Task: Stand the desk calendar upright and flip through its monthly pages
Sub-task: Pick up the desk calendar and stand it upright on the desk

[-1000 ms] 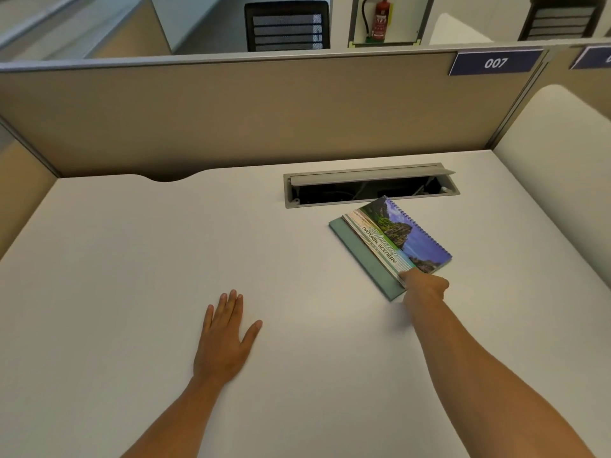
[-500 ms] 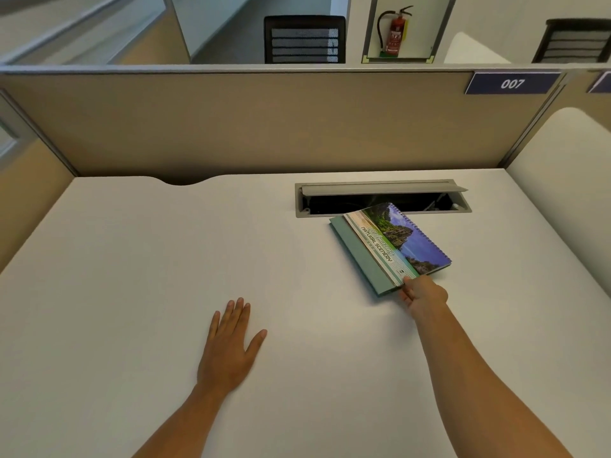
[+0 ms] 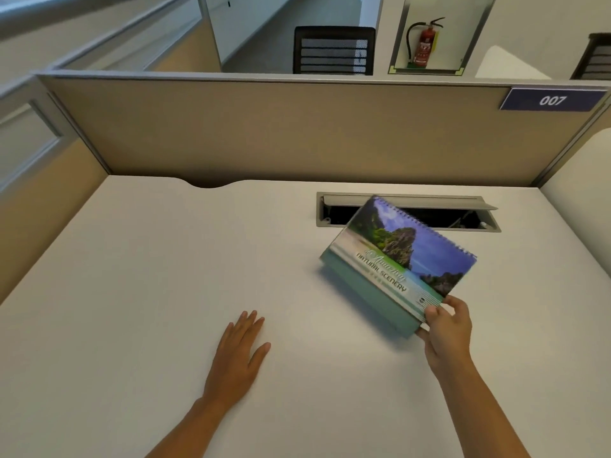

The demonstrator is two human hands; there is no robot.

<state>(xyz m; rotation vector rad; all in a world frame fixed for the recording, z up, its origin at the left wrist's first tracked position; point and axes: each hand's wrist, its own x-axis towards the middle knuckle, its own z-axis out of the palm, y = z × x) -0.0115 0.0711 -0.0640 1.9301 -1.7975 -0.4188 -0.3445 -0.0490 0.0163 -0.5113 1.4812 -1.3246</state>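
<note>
The desk calendar [image 3: 396, 256] has a spiral-bound cover with a beach and cliff photo and the words "Natural Scenery", on a teal card base. It is tilted up off the white desk [image 3: 158, 279], spiral edge highest, toward the back right. My right hand [image 3: 444, 328] pinches its near right corner, thumb on the cover and fingers underneath. My left hand [image 3: 239, 352] lies flat on the desk, palm down with fingers apart, well to the left of the calendar and holding nothing.
A grey cable tray [image 3: 410, 213] with its lid open is set into the desk just behind the calendar. Beige partition walls [image 3: 264, 133] close off the back and both sides. A sign reading 007 [image 3: 552, 100] hangs at the partition's top right.
My right hand took hold of the calendar's near corner and lifted it from lying flat into a tilted position, closer to me. My left hand stayed flat on the desk.
</note>
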